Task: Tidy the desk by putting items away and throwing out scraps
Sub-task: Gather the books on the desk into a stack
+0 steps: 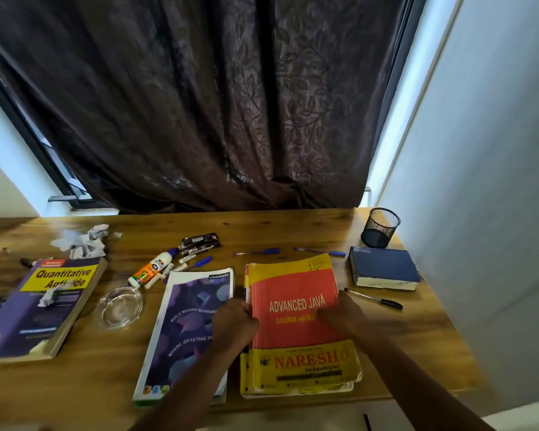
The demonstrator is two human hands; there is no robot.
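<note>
A red and yellow "Advanced Java" book (296, 287) lies on top of a similar book at the desk's front middle. My left hand (234, 321) grips its left edge with curled fingers. My right hand (343, 315) holds its right edge, fingers over the cover. A purple notebook (184, 321) lies just left of it. Further left is a "Quantitative Aptitude" book (44, 303) with a paper scrap (49, 297) on it. Crumpled paper (84, 241) sits at the back left. A blue book (383, 269) lies at the right.
A black mesh pen cup (380, 227) stands at the back right corner. Blue pens (259, 252) and a black pen (374, 299) lie loose. A glue bottle (161, 262), a glue stick, a dark wrapper (199, 242) and a glass ashtray (119, 307) sit mid-desk. A dark curtain hangs behind.
</note>
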